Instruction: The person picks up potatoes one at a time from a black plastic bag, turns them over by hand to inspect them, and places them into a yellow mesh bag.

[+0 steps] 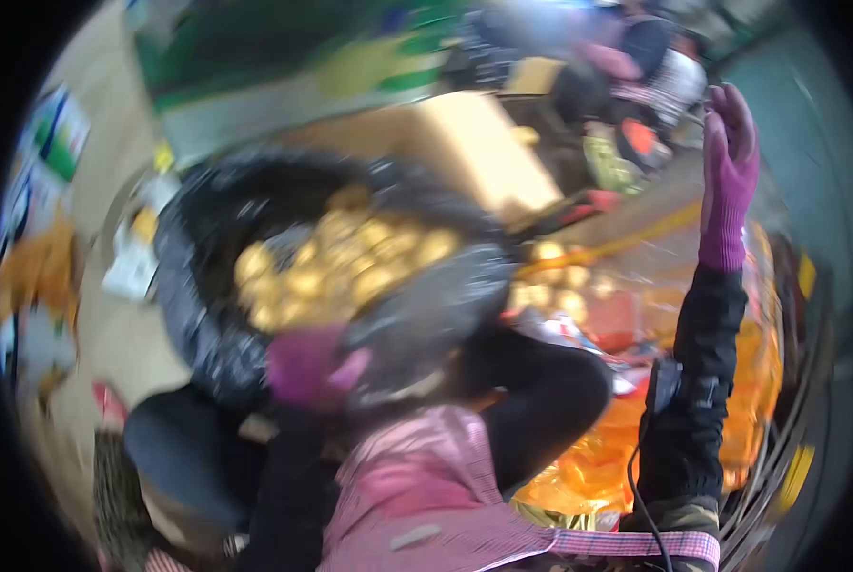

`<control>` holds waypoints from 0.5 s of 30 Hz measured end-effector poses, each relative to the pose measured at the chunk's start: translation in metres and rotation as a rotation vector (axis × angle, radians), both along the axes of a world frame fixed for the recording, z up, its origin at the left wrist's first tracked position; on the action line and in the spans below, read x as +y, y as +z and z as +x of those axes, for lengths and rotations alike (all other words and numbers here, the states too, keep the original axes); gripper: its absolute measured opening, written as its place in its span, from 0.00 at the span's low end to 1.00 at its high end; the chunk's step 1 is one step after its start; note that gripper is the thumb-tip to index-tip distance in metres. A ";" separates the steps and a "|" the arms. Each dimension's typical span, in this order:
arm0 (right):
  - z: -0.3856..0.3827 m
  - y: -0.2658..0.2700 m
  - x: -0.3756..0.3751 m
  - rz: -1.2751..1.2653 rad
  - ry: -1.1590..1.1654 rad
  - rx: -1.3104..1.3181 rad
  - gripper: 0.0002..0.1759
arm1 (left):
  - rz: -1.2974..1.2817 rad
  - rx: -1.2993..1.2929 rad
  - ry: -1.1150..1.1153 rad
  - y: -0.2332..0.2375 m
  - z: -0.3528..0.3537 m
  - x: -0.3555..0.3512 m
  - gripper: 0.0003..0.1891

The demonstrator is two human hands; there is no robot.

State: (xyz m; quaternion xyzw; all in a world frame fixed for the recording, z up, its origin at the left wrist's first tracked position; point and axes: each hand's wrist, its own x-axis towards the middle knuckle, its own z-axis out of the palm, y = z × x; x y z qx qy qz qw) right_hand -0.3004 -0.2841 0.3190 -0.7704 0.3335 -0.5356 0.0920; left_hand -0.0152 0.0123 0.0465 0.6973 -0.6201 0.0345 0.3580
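Note:
A black plastic bag [198,315] with its mouth wide open stands before my knees. Inside lies a heap of round yellow potatoes [360,253]. My left hand [312,367], in a purple knit glove, is at the near rim of the bag; motion smears its fingers, so I cannot tell whether they grip the plastic. Out to the right, my right hand [730,172] is raised in a matching glove, fingers stretched upward and nothing in it. Below that arm spreads an orange plastic sack [579,458], with more yellow potatoes [565,281] by its far side.
Behind the bag stand a cardboard box [484,143] and a large green and white panel [293,76]. Another person [636,67] is at the back right. Printed packaging [40,248] lies along the left. A pink checked apron [426,486] covers my lap.

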 end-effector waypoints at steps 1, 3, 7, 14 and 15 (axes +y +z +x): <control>0.037 -0.039 -0.002 0.044 0.284 0.159 0.26 | 0.064 0.067 0.020 -0.001 0.001 -0.002 0.18; 0.112 -0.131 0.005 0.334 0.550 0.493 0.30 | 0.126 0.091 0.041 -0.007 0.005 -0.003 0.18; 0.258 -0.304 -0.002 0.530 1.122 0.971 0.29 | 0.158 0.119 0.011 -0.019 0.013 -0.008 0.17; 0.404 -0.449 0.013 0.475 0.733 1.749 0.27 | 0.518 0.164 -0.098 -0.020 0.023 -0.019 0.19; 0.413 -0.453 0.022 0.556 0.649 1.829 0.27 | 0.508 0.090 -0.076 -0.026 0.020 -0.016 0.20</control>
